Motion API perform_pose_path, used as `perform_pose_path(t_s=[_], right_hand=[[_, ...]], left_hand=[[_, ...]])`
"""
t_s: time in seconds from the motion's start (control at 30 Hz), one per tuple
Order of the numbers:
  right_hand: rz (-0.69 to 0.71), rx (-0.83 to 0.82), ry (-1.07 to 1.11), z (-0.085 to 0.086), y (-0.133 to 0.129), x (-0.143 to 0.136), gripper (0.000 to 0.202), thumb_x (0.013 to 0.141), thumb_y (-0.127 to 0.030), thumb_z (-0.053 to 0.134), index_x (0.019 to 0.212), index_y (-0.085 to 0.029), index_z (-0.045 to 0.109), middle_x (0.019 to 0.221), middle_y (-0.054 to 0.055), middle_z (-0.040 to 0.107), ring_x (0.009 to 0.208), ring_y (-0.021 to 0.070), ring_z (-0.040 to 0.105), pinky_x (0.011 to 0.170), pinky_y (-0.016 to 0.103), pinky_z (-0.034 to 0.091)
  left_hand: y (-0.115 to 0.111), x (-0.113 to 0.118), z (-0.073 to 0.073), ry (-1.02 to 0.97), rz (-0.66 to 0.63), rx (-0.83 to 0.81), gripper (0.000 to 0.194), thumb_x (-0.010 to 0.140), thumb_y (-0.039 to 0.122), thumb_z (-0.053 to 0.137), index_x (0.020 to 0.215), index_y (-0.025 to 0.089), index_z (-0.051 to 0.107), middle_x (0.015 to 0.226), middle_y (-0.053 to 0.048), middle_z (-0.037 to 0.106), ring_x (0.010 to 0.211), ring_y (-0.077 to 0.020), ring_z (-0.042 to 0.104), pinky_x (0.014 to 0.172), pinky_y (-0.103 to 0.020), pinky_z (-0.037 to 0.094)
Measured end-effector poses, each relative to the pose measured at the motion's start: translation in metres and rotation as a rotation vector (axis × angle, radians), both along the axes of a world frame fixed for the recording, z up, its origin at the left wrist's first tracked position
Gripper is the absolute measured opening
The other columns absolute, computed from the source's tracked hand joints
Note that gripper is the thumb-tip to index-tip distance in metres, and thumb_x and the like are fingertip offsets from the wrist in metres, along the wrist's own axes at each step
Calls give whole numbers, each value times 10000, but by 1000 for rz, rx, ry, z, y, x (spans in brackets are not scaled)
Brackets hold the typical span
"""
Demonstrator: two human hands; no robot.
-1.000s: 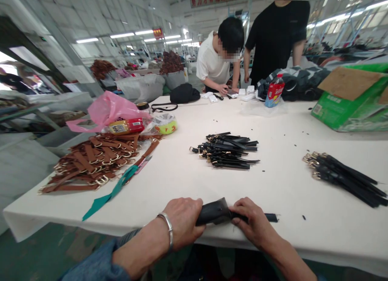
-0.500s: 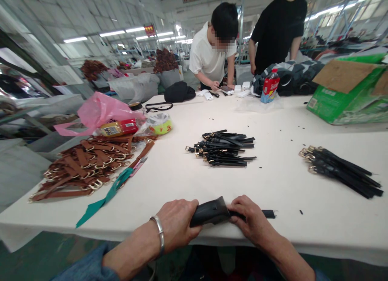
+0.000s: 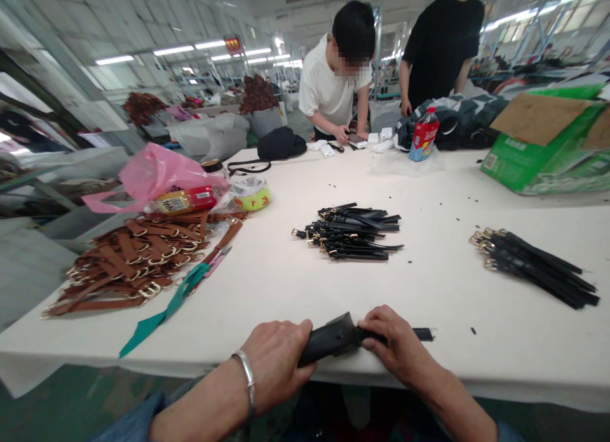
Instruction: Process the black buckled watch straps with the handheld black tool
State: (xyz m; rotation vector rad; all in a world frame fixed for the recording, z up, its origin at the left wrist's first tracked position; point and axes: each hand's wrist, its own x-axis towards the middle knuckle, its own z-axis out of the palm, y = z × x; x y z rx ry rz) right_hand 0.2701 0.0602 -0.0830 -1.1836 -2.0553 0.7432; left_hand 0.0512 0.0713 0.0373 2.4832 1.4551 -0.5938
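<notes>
My left hand (image 3: 279, 356) is closed around a thick black hand-held object (image 3: 328, 341) with a wider, squared end; its exact kind does not show. That end faces my right hand (image 3: 393, 340), which pinches a narrow black strap (image 3: 423, 334) near the table's front edge. The strap's frayed tip sticks out to the right of my fingers, and its other end meets the black object, where the contact is hidden. Ahead lies a pile of black straps with gold buckles (image 3: 355, 232). A second bundle of black buckled straps (image 3: 538, 264) rests to the right.
Brown buckled straps (image 3: 128, 258) heap on the left of the white table (image 3: 267, 270), beside a teal cloth strip (image 3: 166, 308) and a pink bag (image 3: 162, 169). A bottle (image 3: 424, 137) and green box (image 3: 538, 156) stand far right. Two people (image 3: 333, 80) are across the table.
My left wrist has shifted slightly left and down, and the black object's wide end has turned a little. Both hands keep their hold.
</notes>
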Motion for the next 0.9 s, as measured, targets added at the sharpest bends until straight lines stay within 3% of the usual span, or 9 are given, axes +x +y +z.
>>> perform_pose_path(t_s=[0.27,0.43,0.7,0.9], right_hand=[[-1,-34,-5,3,-1,-1,240,750,-112,528,950,-225,597,860,44,538,825,184,476,720,321,400],[1,-21,-16,2,-1,-1,265,745,-103,521,966,-229,597,870,53,547,828,194,484,716,333,405],[3,-14,-6,3,0,0,275,742,-97,518,973,-224,595,865,52,552,828,189,489,720,328,410],[-45,-12,21,1,-2,0,264,723,-121,560,971,-207,584,883,55,572,843,192,500,738,337,418]], left_hand=[[4,7,7,15,-15,-5,232,720,377,425,864,213,504,796,-63,643,739,-244,606,629,-342,462],[3,-3,10,43,9,-32,236,719,377,426,865,215,516,812,-75,643,759,-256,600,651,-362,460],[6,5,0,-4,-16,45,219,707,368,443,846,219,522,782,-63,641,733,-250,601,635,-354,464],[9,-6,6,34,-3,2,258,706,384,439,872,216,542,785,-73,640,750,-255,600,647,-361,460]])
